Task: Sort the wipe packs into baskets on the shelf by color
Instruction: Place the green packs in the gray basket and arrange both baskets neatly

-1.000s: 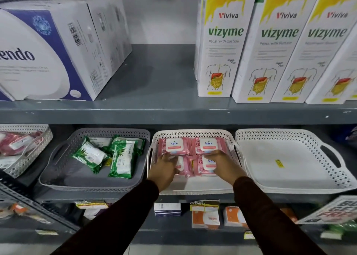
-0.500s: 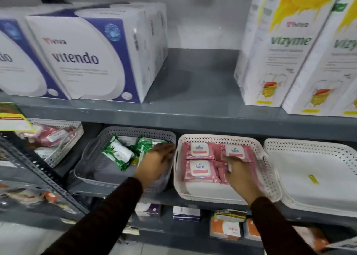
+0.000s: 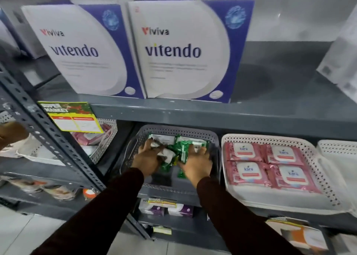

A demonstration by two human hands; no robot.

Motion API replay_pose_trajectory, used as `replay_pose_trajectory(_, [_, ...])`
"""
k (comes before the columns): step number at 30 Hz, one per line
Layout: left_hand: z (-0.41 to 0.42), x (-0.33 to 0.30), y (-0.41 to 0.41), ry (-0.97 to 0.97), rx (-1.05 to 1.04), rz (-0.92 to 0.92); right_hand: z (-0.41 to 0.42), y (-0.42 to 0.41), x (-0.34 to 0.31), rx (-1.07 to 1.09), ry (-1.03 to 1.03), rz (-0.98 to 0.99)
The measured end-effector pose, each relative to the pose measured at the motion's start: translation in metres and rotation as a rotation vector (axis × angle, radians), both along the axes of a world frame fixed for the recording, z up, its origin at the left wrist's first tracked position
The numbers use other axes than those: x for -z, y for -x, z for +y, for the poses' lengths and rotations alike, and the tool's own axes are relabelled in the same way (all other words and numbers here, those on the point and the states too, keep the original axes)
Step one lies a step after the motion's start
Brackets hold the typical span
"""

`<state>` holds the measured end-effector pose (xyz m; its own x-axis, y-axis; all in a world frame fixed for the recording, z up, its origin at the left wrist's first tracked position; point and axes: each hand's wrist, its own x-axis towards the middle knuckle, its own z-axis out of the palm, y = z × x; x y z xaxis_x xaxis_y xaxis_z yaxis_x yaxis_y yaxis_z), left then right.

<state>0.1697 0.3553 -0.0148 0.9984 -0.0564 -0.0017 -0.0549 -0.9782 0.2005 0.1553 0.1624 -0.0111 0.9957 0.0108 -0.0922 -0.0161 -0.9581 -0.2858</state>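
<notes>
A grey basket [image 3: 193, 134] on the middle shelf holds several green wipe packs [image 3: 182, 148] in a loose heap. My left hand [image 3: 147, 159] and my right hand [image 3: 197, 163] are both inside it, fingers closed around the green packs from either side. To its right a white basket [image 3: 326, 185] holds several pink wipe packs [image 3: 249, 172] laid flat in neat rows. Another white basket [image 3: 108, 136] at the left holds more pink packs, partly hidden by a shelf tag.
An empty white basket [image 3: 340, 150] sits at the far right edge. Vitendo boxes [image 3: 183, 48] stand on the upper shelf. A slanted grey upright [image 3: 48, 131] with a yellow price tag [image 3: 75, 118] crosses the left. Small boxes [image 3: 166, 209] sit on the lower shelf.
Both hands left the pink packs in the white basket and moved left into the grey basket, closing on the green packs. The view has swung left.
</notes>
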Motion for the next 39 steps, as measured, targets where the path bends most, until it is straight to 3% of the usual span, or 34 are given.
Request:
replay_pose_trajectory(5, [0.028, 0.032, -0.001, -0.031, -0.063, 0.176, 0.000, 0.005, 0.005, -0.081, 0.052, 0.059])
replay_pose_trajectory(15, [0.016, 0.018, -0.005, 0.071, -0.091, 0.147, -0.011, -0.011, 0.020, -0.396, -0.115, 0.103])
replay_pose_trajectory(18, [0.011, 0.016, -0.005, 0.030, -0.108, 0.128, -0.009, -0.009, 0.020, -0.367, -0.148, 0.174])
replay_pose_trajectory(22, [0.009, 0.022, -0.014, -0.037, 0.035, 0.031, -0.004, -0.019, 0.027, -0.280, -0.029, 0.037])
replay_pose_trajectory(29, [0.015, 0.042, -0.032, -0.061, 0.165, 0.107, 0.001, -0.032, 0.038, -0.249, 0.055, 0.080])
replay_pose_trajectory(33, [-0.010, 0.026, -0.020, -0.029, 0.086, -0.041, -0.013, -0.033, 0.015, -0.233, -0.085, -0.017])
replay_pose_trajectory(36, [-0.084, 0.003, 0.005, 0.162, 0.250, -0.252, -0.069, -0.016, -0.002, -0.114, -0.183, -0.258])
replay_pose_trajectory(39, [-0.176, -0.003, 0.031, 0.209, 0.477, -0.378, -0.155, 0.008, -0.005, 0.042, -0.122, -0.238])
